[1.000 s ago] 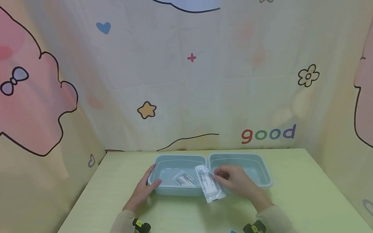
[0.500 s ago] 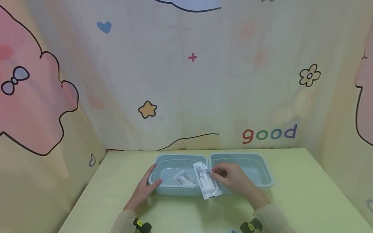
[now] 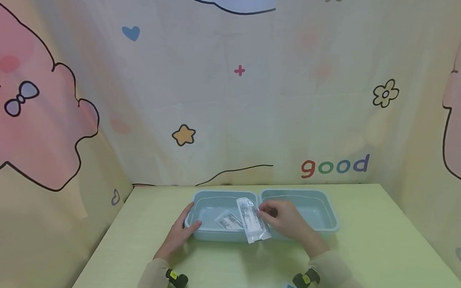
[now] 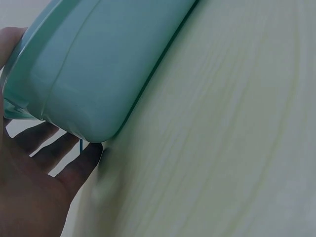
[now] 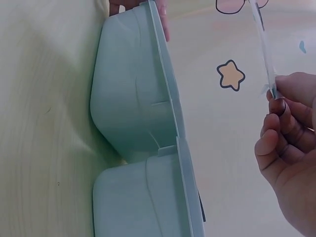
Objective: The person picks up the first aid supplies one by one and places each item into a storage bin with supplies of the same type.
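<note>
Soft even light, slightly blurred close-ups.

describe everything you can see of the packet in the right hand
The packet is a long, flat, clear plastic sachet with a white printed label too small to read. The right hand pinches its right edge between thumb and fingertips, holding it tilted in the air over the near rim where the two pale blue trays meet. From the right wrist view it shows edge-on as a thin strip. A smaller packet lies in the left tray beside it; whether they touch is unclear.
</note>
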A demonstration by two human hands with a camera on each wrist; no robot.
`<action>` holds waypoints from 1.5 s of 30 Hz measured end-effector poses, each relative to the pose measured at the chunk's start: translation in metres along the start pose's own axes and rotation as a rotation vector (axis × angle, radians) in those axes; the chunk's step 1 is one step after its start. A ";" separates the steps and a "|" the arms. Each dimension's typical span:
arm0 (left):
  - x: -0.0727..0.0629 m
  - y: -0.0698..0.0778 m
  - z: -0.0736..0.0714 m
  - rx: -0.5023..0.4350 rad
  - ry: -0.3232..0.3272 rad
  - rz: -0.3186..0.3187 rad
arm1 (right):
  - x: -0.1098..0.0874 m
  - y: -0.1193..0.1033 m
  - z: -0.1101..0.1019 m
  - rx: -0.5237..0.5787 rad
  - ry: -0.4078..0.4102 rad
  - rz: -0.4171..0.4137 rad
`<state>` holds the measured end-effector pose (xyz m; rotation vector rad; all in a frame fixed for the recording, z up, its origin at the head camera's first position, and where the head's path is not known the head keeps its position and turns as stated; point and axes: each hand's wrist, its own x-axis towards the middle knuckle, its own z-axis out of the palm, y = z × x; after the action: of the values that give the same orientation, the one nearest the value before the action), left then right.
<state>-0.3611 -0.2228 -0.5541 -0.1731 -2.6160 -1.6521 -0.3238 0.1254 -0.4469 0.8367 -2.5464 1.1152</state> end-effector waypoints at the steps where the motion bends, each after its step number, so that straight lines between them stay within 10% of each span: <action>1: 0.000 0.000 0.000 0.003 0.001 0.004 | 0.001 0.000 0.000 -0.004 0.003 0.010; 45: -0.003 0.007 -0.003 -0.011 -0.016 0.002 | 0.020 0.003 0.021 -0.031 0.107 0.203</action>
<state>-0.3571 -0.2226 -0.5470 -0.1901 -2.6173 -1.6722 -0.3410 0.1035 -0.4545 0.5044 -2.5962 1.1402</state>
